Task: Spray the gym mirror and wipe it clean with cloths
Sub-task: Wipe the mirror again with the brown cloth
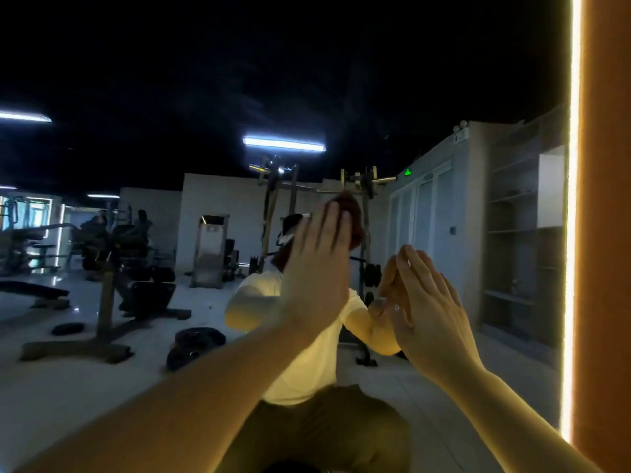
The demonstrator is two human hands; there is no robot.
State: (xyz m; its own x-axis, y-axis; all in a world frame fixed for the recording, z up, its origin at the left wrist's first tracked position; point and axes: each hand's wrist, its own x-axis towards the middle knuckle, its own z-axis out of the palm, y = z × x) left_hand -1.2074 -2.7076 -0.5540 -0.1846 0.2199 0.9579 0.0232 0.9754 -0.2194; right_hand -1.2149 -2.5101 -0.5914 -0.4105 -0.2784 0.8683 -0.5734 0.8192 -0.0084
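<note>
Mirror [170,387] fills our view. Left hand [321,268] flat, fingers straight, presses a brown cloth [352,213] on the glass. Right hand [426,302] flat, grip empty. Cloth likely soft, light; pinch its bunched middle.

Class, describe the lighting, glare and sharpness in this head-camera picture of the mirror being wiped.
Head view: the LED strip at the right edge of the mirror is blown out, throwing warm light on the left hand and right hand; the reflected gym is dim and bluish; the ceiling tube light flares white; the cloth under the left hand is blurred and soft.
</note>
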